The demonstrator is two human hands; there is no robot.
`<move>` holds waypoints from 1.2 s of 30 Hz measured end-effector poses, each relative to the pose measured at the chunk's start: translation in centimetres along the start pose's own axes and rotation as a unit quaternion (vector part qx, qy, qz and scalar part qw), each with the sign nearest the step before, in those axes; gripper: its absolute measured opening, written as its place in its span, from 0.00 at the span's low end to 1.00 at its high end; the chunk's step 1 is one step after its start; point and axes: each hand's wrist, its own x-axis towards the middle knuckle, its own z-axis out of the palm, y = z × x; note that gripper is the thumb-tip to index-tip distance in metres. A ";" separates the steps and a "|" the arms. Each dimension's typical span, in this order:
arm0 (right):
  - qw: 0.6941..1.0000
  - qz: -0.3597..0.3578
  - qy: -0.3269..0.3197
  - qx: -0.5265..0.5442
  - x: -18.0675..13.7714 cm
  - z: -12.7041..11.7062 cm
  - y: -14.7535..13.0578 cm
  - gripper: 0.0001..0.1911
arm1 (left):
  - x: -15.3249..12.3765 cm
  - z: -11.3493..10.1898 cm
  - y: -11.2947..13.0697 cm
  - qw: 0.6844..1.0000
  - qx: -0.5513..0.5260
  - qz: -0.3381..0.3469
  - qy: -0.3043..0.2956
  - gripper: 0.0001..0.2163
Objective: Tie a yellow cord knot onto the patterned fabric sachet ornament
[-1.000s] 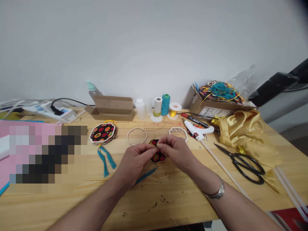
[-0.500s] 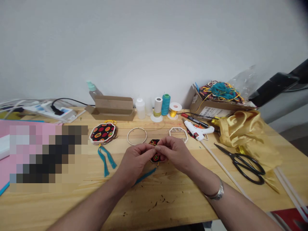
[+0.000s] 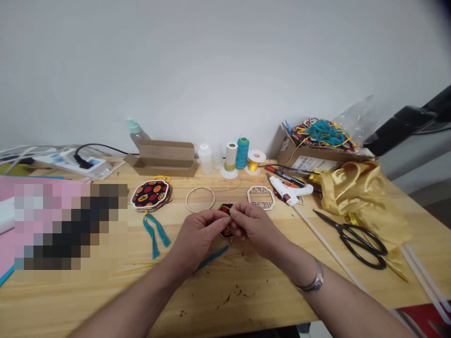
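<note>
My left hand (image 3: 200, 232) and my right hand (image 3: 254, 227) meet at the fingertips, thumb and forefinger of each pinched together. Whatever lies in the pinches is too small to make out. Just beneath the fingers is a small black patterned pendant (image 3: 226, 230), partly hidden, with a bit of yellow cord at its top. From its lower end a blue tassel (image 3: 213, 257) trails left behind my left wrist. Behind the hands lie a thin wooden ring (image 3: 188, 206) and a wooden lattice frame (image 3: 260, 197).
To the left sits a stack of patterned pieces (image 3: 151, 195) with blue tassels. Glue gun (image 3: 291, 191), black scissors (image 3: 362, 243) and gold cloth (image 3: 359, 197) lie right. Thread spools (image 3: 242, 154), a white bottle (image 3: 206, 159) and cardboard boxes (image 3: 165, 157) line the wall.
My right hand has shifted slightly right and down, so its fingertips sit a little apart from the earlier pinch point. My left hand and the pendant stay nearly in place.
</note>
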 end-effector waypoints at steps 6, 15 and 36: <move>0.998 0.027 -0.009 0.053 -0.1 0.0 -0.2 0.12 | 0.1 -0.1 -0.5 0.999 -0.036 -0.005 -0.010 0.07; 0.999 0.024 0.000 0.048 -0.1 -0.1 -0.1 0.16 | 0.3 -0.2 -0.5 0.998 -0.050 0.000 -0.031 0.07; 0.974 -0.115 0.050 -0.188 0.5 -1.2 0.6 0.05 | 0.4 -0.4 -0.7 0.998 -0.027 -0.043 0.031 0.06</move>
